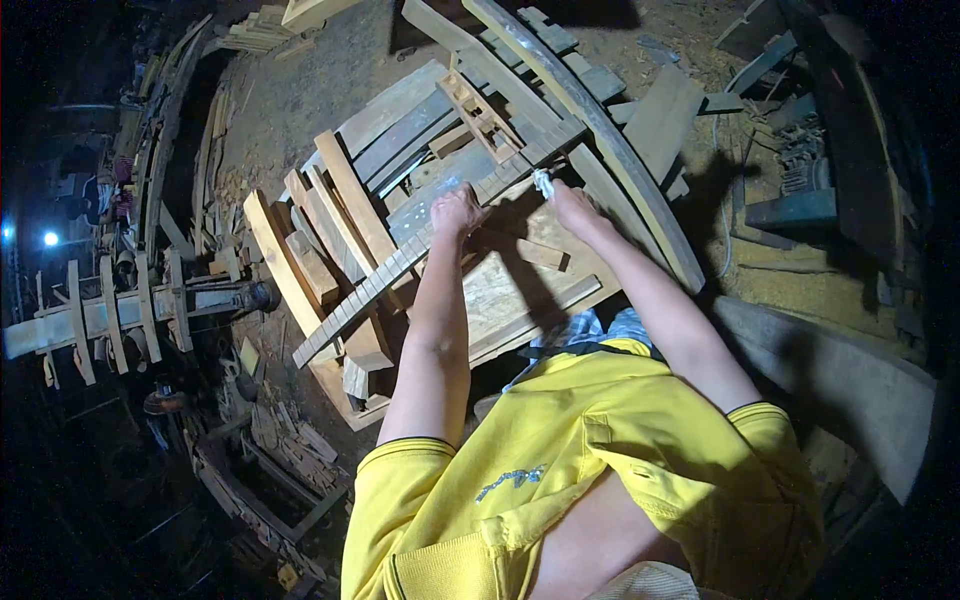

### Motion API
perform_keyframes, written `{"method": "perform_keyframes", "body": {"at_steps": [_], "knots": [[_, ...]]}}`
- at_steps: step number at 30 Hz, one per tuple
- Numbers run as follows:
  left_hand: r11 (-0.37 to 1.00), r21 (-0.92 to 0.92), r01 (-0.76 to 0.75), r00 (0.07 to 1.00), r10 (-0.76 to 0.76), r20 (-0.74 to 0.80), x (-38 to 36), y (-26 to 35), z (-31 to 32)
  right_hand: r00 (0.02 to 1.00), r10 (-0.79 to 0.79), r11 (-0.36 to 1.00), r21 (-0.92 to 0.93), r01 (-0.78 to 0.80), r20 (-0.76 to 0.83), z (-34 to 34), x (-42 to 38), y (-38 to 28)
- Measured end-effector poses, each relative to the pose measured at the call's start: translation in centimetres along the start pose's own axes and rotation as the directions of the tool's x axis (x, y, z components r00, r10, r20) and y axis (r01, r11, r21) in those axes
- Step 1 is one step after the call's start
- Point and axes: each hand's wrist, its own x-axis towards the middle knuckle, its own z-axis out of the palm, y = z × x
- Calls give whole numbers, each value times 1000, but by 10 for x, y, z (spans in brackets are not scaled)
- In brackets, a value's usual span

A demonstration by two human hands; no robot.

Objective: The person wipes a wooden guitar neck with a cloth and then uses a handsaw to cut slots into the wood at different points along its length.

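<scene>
A long wooden strip [375,283] with evenly spaced crosswise lines slants over the work surface, from lower left to upper right. My left hand [458,210] is closed around its middle. Close to the strip's upper end, my right hand [572,208] is closed on a small whitish object [543,182], whose kind I cannot make out. Under and between my hands lies a short wooden block [540,252] on a pale board [500,290]. Beyond the strip sits a slotted wooden piece [480,115]. My fingertips are partly hidden by my hands.
Several thick wooden pieces [355,195] lie at the left of the work surface. A long curved beam [600,130] runs along its right side. Stacked slats [115,310] stand far left, scrap wood [295,440] lies lower left, and a cable [727,220] hangs at right.
</scene>
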Motion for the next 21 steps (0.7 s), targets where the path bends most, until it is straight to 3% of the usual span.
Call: {"method": "perform_keyframes", "body": {"at_steps": [7,14,21], "knots": [[1000,-2,15,1000,-15,8,-1,0,1,997,18,994,105,-11,-72,9,-32,21],[1000,23,-18,997,20,-78,0,-1,7,998,-11,999,39,13,-58,4,-34,21],[1000,-11,9,1000,-9,-24,1,-1,4,998,-35,998,49,37,-43,3,-47,30]]}}
